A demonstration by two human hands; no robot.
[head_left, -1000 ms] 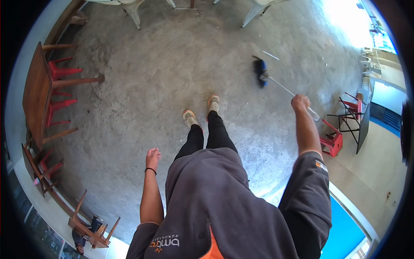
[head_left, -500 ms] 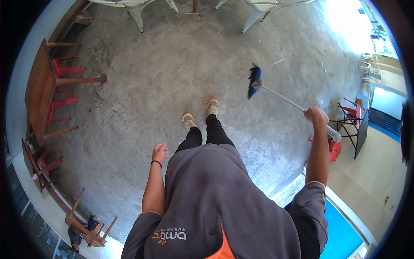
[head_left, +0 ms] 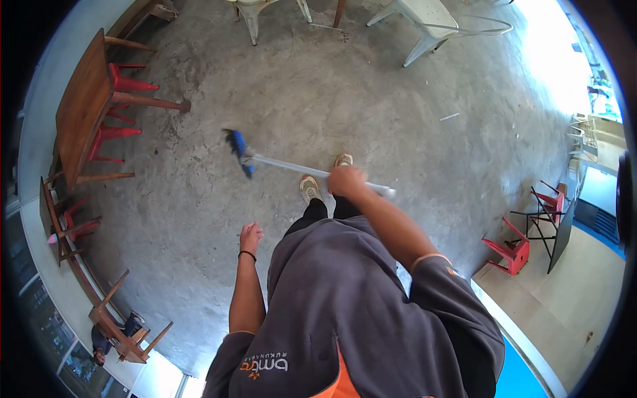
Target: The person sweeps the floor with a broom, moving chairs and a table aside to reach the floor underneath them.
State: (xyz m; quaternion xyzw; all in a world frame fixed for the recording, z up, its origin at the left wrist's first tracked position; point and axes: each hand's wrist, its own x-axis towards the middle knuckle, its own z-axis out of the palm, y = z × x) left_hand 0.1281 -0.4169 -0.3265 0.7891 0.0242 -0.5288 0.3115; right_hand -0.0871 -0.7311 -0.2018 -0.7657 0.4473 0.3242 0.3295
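Observation:
My right hand [head_left: 348, 180] is wrapped round the pale handle of a broom [head_left: 292, 165], near its top end, in front of my body. The broom's head, with blue and black bristles, is on the concrete floor [head_left: 279, 99] ahead and to the left of my shoes [head_left: 310, 188]. My left hand [head_left: 251, 237] hangs beside my left hip with its fingers loosely bent and apart, holding nothing. A dark band circles that wrist.
On the left stand a wooden table [head_left: 86, 106] and red stools [head_left: 119, 134]. White metal chairs [head_left: 424, 20] are at the far side. A red stool [head_left: 511, 255] stands to the right. A thin white strip [head_left: 449, 117] lies on the floor. A person [head_left: 101, 348] is at the lower left.
My right hand has swept the broom from the right across to the left, past my feet. My left hand stays at my side, and the view has shifted slightly.

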